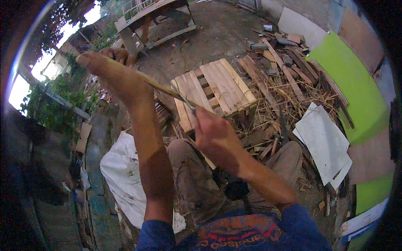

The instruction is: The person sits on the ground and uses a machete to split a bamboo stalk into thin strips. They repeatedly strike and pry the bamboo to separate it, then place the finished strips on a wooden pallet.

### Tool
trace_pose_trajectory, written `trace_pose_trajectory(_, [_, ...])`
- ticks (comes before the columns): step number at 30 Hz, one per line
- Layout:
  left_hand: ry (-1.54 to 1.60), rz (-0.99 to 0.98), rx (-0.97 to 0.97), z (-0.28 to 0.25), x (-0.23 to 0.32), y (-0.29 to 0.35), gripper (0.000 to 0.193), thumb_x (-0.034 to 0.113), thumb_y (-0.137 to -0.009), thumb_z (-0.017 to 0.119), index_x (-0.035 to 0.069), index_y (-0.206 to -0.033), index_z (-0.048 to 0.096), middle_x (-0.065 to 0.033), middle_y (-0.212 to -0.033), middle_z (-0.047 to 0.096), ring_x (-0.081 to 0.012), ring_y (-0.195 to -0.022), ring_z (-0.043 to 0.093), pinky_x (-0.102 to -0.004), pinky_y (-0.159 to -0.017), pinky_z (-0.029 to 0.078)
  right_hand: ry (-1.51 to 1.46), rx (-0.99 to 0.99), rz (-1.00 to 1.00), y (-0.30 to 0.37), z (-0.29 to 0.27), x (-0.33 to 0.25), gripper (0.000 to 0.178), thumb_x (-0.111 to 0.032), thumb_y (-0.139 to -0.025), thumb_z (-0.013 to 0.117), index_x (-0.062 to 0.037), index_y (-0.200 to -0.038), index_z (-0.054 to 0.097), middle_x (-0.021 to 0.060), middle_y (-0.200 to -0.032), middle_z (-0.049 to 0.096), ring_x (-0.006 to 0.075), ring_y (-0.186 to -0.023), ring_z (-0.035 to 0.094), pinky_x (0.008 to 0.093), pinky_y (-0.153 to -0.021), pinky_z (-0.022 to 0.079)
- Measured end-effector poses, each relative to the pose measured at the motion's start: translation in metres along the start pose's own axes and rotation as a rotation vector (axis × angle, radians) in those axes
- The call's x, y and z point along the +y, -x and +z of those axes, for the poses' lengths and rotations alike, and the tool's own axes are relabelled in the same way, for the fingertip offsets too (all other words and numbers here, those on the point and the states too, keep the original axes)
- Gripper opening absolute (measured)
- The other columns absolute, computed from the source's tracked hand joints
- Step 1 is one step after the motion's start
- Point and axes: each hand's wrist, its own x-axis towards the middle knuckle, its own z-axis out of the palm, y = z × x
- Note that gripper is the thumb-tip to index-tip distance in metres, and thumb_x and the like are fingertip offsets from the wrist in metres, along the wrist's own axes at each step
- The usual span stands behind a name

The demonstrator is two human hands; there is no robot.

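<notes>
My left hand (121,79) is raised at the upper left, its fingers wrapped round one end of a thin wooden stick (157,85). The stick slants down to the right, above a small slatted wooden table. My right hand (217,131) is closed in front of my knees on what looks like a knife. Its narrow, pale blade (184,99) lies against the stick, pointing up and to the left. The handle is hidden inside my fist, and the stick's near end passes just beyond my knuckles.
The slatted table (222,85) stands ahead of my knees. To its right are scrap wood (293,67) and shavings (268,119), with white sheets (324,140) beside a green panel (343,75). A white sack (123,171) lies left; a workbench (161,21) stands farther back.
</notes>
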Motion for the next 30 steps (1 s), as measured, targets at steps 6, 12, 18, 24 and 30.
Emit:
trace_pose_trajectory(6, [-0.152, 0.057, 0.042, -0.007, 0.016, 0.008, 0.069, 0.08, -0.091, 0.029, 0.012, -0.08, 0.039, -0.0017, -0.07, 0.041, -0.0123, -0.06, 0.036, -0.0258, -0.051, 0.031, 0.199, -0.197, 0.206, -0.009, -0.029, -0.054, 0.017, -0.009, -0.092, 0.051, 0.0003, -0.106, 0.051, 0.0264, -0.082, 0.062, 0.0481, -0.076, 0.062, 0.0544, -0.066, 0.049])
trace_pose_trajectory(12, [0.011, 0.028, 0.075, -0.035, 0.03, 0.025, 0.069, 0.079, -0.091, 0.027, 0.013, -0.075, 0.04, -0.0016, -0.064, 0.039, -0.0131, -0.055, 0.034, -0.0267, -0.047, 0.029, 0.31, -0.217, 0.101, 0.016, -0.037, -0.068, 0.014, -0.008, -0.088, 0.053, -0.001, -0.101, 0.051, 0.024, -0.088, 0.065, 0.0445, -0.079, 0.065, 0.0491, -0.066, 0.054])
trace_pose_trajectory(18, [0.097, 0.055, 0.095, -0.053, 0.043, 0.03, 0.07, 0.079, -0.091, 0.026, 0.014, -0.069, 0.041, -0.0014, -0.058, 0.037, -0.0139, -0.051, 0.033, -0.0276, -0.042, 0.028, 0.255, -0.17, -0.023, 0.024, -0.027, -0.085, 0.015, -0.01, -0.088, 0.053, -0.0004, -0.1, 0.052, 0.0251, -0.089, 0.065, 0.0436, -0.078, 0.066, 0.0509, -0.065, 0.054])
trace_pose_trajectory(24, [0.048, 0.022, 0.075, -0.043, 0.047, 0.028, 0.071, 0.084, -0.087, 0.026, 0.016, -0.07, 0.04, 0.0002, -0.058, 0.036, -0.013, -0.05, 0.029, -0.0265, -0.043, 0.023, 0.37, -0.279, 0.237, 0.025, -0.025, -0.027, 0.02, -0.016, -0.09, 0.052, -0.0034, -0.106, 0.055, 0.0234, -0.089, 0.067, 0.042, -0.078, 0.068, 0.051, -0.068, 0.055])
trace_pose_trajectory(30, [-0.018, 0.084, 0.073, -0.036, 0.038, 0.03, 0.068, 0.083, -0.088, 0.025, 0.018, -0.071, 0.041, 0.0017, -0.058, 0.037, -0.0121, -0.049, 0.031, -0.0255, -0.041, 0.025, 0.206, -0.108, 0.018, 0.033, -0.026, -0.054, 0.022, -0.019, -0.092, 0.054, 0.0004, -0.102, 0.052, 0.0261, -0.083, 0.066, 0.0472, -0.078, 0.065, 0.0539, -0.068, 0.053])
